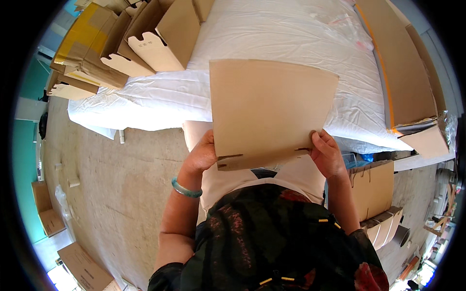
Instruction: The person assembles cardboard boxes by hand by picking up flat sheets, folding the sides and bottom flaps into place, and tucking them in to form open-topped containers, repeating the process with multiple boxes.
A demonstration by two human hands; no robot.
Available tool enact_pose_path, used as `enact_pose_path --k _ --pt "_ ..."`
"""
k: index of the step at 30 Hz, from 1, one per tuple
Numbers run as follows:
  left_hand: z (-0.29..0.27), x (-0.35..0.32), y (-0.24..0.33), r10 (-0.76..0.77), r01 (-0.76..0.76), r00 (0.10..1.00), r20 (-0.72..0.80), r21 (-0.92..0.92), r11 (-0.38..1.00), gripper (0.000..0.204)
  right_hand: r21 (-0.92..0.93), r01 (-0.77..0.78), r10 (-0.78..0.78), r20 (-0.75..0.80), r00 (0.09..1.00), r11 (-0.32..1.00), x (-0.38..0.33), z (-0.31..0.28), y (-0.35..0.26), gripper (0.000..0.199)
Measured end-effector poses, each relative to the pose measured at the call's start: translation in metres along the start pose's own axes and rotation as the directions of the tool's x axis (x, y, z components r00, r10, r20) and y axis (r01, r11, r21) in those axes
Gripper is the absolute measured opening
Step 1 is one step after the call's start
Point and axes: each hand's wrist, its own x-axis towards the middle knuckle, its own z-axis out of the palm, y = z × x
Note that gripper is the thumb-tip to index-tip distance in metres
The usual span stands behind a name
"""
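A flat brown cardboard piece (272,109) with dark-edged slots near its lower corners is held up in front of my body. My left hand (206,151) grips its lower left edge, the fingers mostly hidden behind it. At the lower right edge, my right hand (326,151) pinches the board with the thumb on its face. The board's upper part overlaps the white-covered table (272,29) from this view.
Folded cardboard boxes (165,36) stand at the table's far left, one with yellow tape (87,31). A long cardboard box (398,63) lies along the right side. Cardboard stacks (371,189) stand by my right arm. More boxes (85,266) sit on the floor at left.
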Motion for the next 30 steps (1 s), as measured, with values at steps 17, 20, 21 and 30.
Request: enact_pose_path --k 17,20,21,30 --pt "-0.012 -0.001 -0.020 0.020 -0.020 0.984 -0.175 0.003 1.000 0.037 -0.006 -0.005 0.006 0.196 0.981 1.000 -0.014 -0.001 0.003 0.036" --pt "-0.015 -0.003 -0.013 -0.024 0.058 0.973 -0.229 0.144 0.988 0.041 0.042 -0.011 0.002 0.211 0.978 0.999 -0.019 0.004 -0.007 0.038" --pt "-0.016 -0.004 -0.011 -0.047 0.070 0.977 -0.209 0.104 0.992 0.041 0.031 -0.025 0.017 0.228 0.974 0.999 -0.017 0.005 -0.012 0.038" --pt "-0.019 -0.008 -0.013 0.233 -0.209 0.966 -0.108 0.198 0.958 0.043 0.044 0.013 -0.028 0.368 0.929 0.999 -0.019 -0.006 -0.011 0.052"
